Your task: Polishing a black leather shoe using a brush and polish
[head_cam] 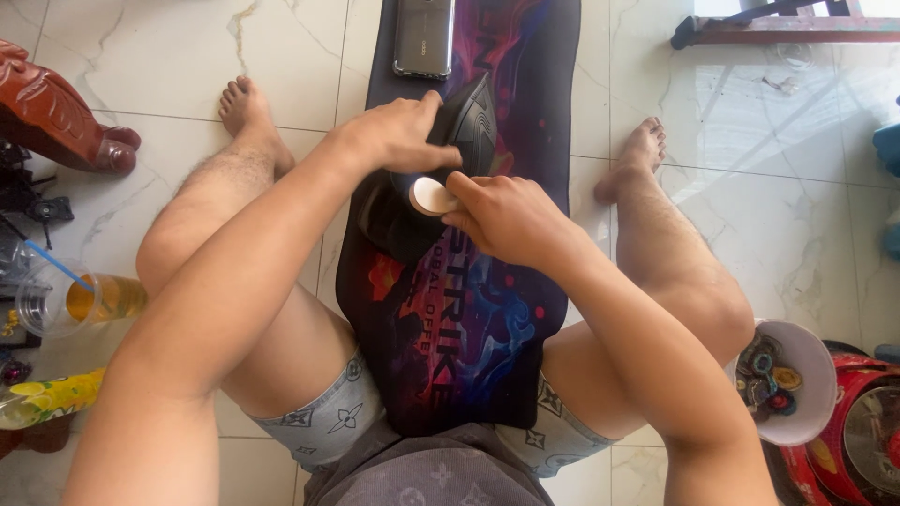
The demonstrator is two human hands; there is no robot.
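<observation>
My left hand [398, 131] grips the top of a black ridged device [473, 122] that rests on a long dark mat with purple and red artwork [487, 309]. My right hand [502, 217] pinches a small round beige disc [429, 195] against the device's lower black body [389, 220]. Both hands sit close together over the mat, between my bare legs. Much of the device is hidden under the hands.
A phone in a clear case [424, 37] lies at the mat's far end. At left are a plastic cup with amber drink and a blue straw [70, 300] and a carved red-brown wooden leg [56, 112]. At right stands a white bowl of small parts [797, 375].
</observation>
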